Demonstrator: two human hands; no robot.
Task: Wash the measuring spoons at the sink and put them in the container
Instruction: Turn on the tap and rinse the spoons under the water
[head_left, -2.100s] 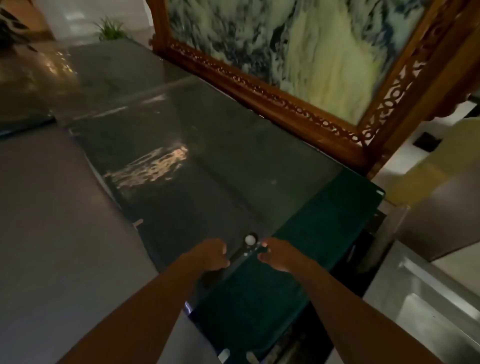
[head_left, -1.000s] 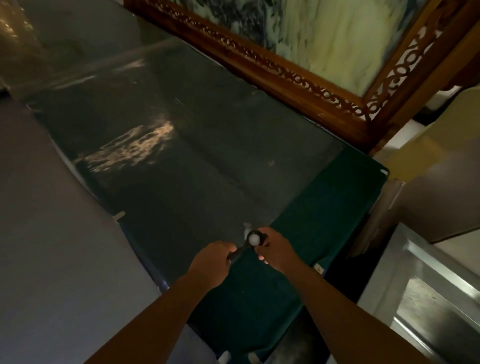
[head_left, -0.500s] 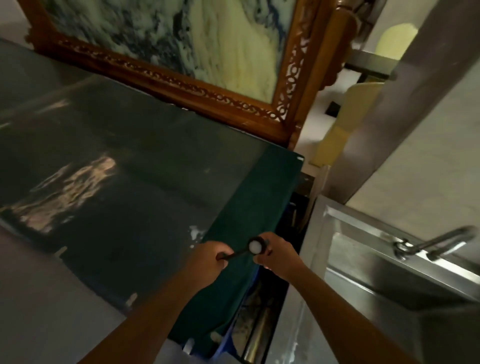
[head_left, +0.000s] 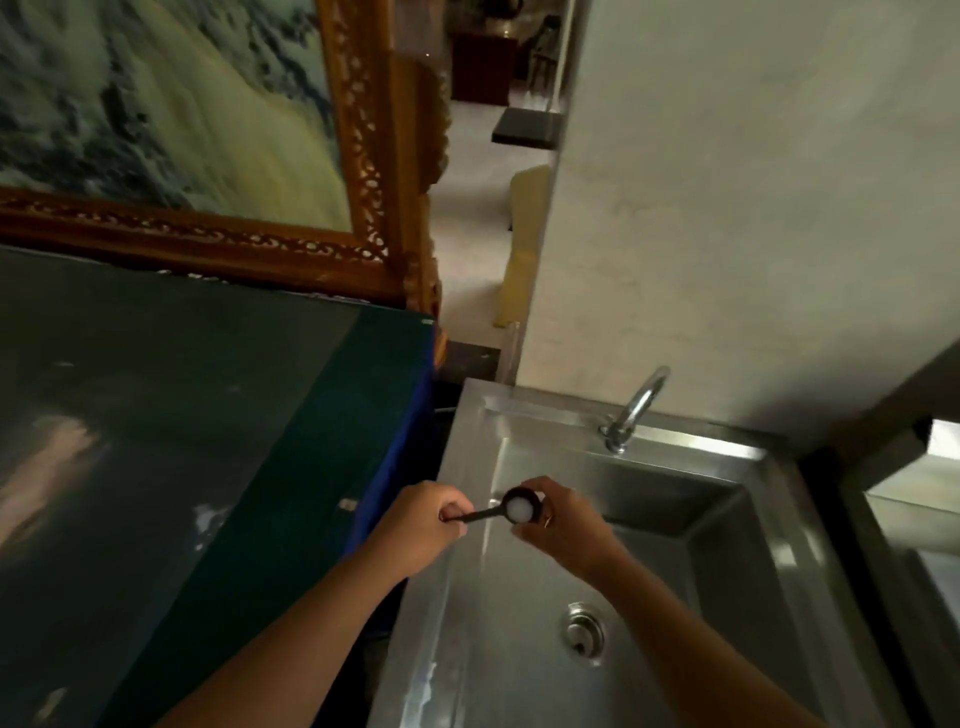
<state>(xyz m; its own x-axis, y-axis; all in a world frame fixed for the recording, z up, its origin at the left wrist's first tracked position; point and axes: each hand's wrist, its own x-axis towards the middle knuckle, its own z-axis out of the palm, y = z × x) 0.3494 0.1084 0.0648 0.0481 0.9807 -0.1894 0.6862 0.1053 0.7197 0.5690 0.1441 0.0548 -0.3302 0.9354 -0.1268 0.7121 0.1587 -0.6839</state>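
Left hand (head_left: 421, 525) gripping black measuring spoon (head_left: 511, 508) by handle, right hand (head_left: 558, 525) pinching its bowl, over sink (head_left: 727, 452) near left rim.

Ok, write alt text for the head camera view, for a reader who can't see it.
Two bare hands hold a black measuring spoon above a steel sink: the left hand grips the handle, the right hand cups the bowl, which holds something white. A faucet stands behind, no water visibly running; a green-covered table lies to the left.
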